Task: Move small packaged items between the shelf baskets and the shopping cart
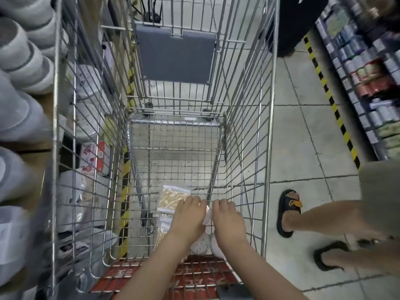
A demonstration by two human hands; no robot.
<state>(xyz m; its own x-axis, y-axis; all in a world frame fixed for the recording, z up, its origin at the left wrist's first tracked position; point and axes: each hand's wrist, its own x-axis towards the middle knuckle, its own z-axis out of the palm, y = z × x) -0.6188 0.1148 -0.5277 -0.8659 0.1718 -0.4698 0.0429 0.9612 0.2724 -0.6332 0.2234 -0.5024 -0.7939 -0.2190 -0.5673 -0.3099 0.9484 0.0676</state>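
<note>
1. Both my left hand point(187, 217) and right hand point(227, 217) reach into the shopping cart point(268, 148), fingers curled over packets point(173, 197) on its floor; actual hold unclear.
2. Next, I judge: grip firmly, then lift.

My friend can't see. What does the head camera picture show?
Two bare hands, the left hand and right hand, reach down into a wire shopping cart, touching small packets on its floor, including a clear pack of thin sticks. Store shelves line both sides, and someone in black sandals stands nearby.

black sandals point(289, 213) — striped floor tape point(331, 100)
</note>
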